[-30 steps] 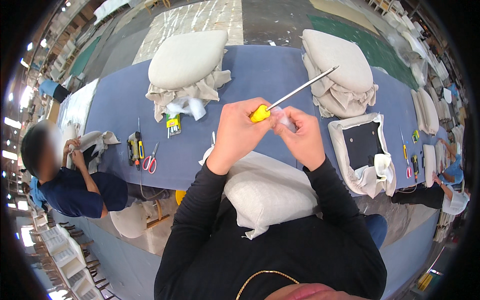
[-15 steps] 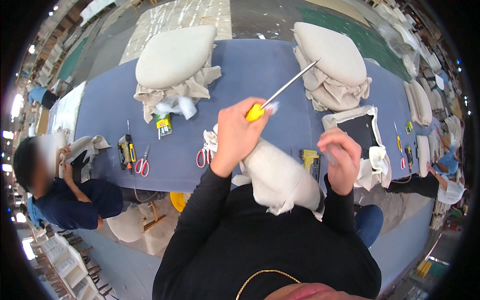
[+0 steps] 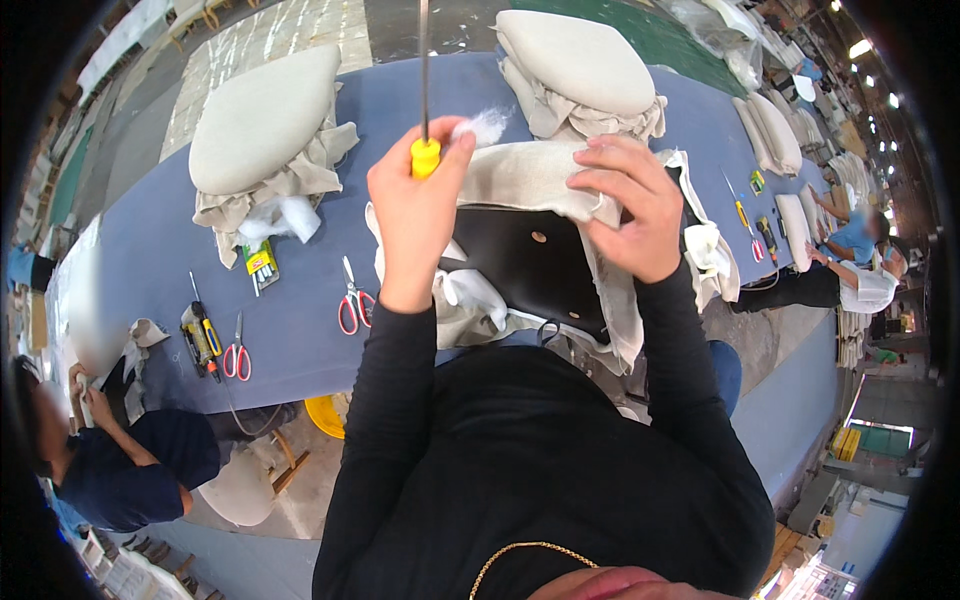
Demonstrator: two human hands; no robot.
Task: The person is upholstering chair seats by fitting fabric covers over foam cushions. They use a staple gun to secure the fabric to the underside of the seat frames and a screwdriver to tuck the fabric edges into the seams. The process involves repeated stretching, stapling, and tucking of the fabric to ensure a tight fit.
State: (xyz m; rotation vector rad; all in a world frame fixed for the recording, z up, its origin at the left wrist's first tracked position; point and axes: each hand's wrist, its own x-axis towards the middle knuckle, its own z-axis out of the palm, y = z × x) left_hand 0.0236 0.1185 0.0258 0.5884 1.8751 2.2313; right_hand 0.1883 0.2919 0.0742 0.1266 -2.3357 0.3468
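Observation:
My left hand [image 3: 415, 205] is closed round the yellow handle of a screwdriver [image 3: 425, 155], whose long metal shaft points away from me past the top edge. A tuft of white stuffing [image 3: 486, 127] shows beside its fingertips. In front of me a beige seat cushion [image 3: 525, 170] lies with its black underside board [image 3: 520, 250] facing up and its fabric edges loose around it. My right hand [image 3: 635, 205] has its fingers bent over the cushion's far right edge, gripping the fabric. More white stuffing [image 3: 475, 295] pokes out at the cushion's left side.
Stacked beige cushions [image 3: 265, 120] and another stack [image 3: 575, 65] stand at the back of the blue-grey table [image 3: 420, 90]. Red-handled scissors [image 3: 355, 300], a green-yellow packet [image 3: 260, 262] and a second screwdriver [image 3: 205, 325] lie to the left. A co-worker [image 3: 130, 455] works at the left end; others are far right.
The cushion has been turned so its black underside faces up. My right hand has come onto its fabric edge. The screwdriver has swung from slanting right to upright; the view has shifted.

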